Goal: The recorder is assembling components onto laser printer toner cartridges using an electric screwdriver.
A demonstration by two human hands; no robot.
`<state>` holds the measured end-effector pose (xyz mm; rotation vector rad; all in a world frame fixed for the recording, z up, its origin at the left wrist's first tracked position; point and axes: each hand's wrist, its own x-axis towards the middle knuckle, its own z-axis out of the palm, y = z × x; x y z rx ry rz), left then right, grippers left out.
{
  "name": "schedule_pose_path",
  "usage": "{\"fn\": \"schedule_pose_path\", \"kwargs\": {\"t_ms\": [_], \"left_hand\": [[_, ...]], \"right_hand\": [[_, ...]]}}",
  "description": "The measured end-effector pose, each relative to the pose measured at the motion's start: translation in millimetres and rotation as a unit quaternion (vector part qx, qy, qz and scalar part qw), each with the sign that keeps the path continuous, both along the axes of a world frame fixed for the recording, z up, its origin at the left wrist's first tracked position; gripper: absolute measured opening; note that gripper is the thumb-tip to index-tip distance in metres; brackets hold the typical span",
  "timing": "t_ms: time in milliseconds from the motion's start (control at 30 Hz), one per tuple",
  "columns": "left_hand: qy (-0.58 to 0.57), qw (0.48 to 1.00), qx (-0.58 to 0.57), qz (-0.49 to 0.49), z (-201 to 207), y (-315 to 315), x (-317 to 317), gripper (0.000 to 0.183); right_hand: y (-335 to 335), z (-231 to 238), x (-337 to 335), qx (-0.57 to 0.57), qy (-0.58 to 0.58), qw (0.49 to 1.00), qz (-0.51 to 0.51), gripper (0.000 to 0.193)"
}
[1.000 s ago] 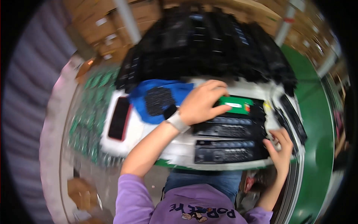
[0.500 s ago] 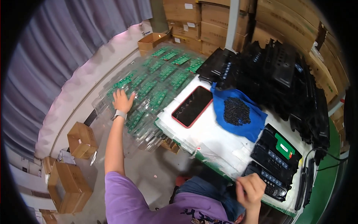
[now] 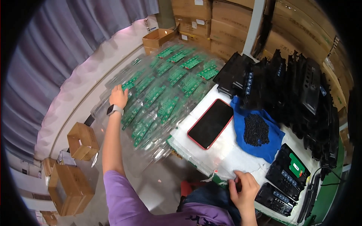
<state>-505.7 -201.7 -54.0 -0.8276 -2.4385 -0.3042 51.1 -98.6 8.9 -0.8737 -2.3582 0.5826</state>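
My left hand, with a watch on its wrist, reaches over the clear plastic trays at the left. Its fingers are stretched out at the near end of a green circuit board, and I see nothing held in them. Several more green boards lie in rows in the trays. Over the table's front edge, my right hand is half curled, thumb close to the fingers; what it holds, if anything, is too small to make out. Just right of it lie two black housings, the farther one carrying a green board.
A red-edged phone lies on the white table cover. Beside it, a blue cloth bears a heap of small black screws. Black housings are piled behind. Cardboard boxes stand on the floor at left.
My left hand has slid forward over the trays, its spread fingers drawing closer together. My right hand has moved left, away from the near housing. The view has shifted, so the table sits farther right.
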Motion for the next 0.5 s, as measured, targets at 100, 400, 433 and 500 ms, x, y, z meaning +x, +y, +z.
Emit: {"fn": "schedule_pose_path", "kwargs": {"t_ms": [100, 400, 433, 500], "left_hand": [[-0.089, 0.992, -0.093, 0.014, -17.0, 14.2, -48.5, 0.052], [-0.222, 0.959, -0.173, 0.030, -9.5, 38.5, -62.3, 0.058], [-0.220, 0.961, -0.170, 0.015, -8.0, 38.1, -65.1, 0.048], [-0.216, 0.962, -0.165, 0.000, -6.9, 37.9, -67.7, 0.040]], "right_hand": [[-0.1, -4.1, -2.5, 0.046, -0.022, 0.999, 0.013, 0.024], [7.2, 0.6, -8.2, 0.042, -0.031, 0.999, 0.005, 0.021], [7.7, 0.9, -8.4, 0.048, -0.031, 0.998, 0.009, 0.021], [7.8, -0.3, -8.6, 0.050, -0.027, 0.998, 0.018, 0.021]]}}
